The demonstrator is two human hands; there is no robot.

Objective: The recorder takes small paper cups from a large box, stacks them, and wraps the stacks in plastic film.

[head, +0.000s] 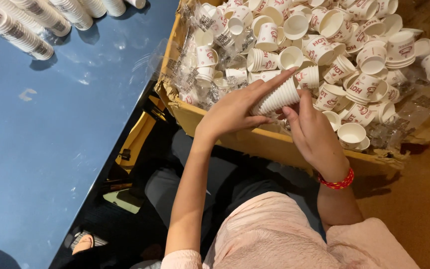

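My left hand [235, 109] holds a short stack of small white paper cups [277, 98] lying sideways, fingers stretched along its top. My right hand [314, 132], with a red bead bracelet at the wrist, touches the stack's open end from below. Both hands hover over the near edge of a cardboard box [255, 142] filled with several loose white paper cups with red print [324, 50] and crumpled clear plastic wrap [195, 74].
A blue table [41, 149] lies to the left, with several long wrapped stacks of cups [16, 30] at its far edge. Between table and box is a dark gap by my knees. A brown floor [419, 199] shows at right.
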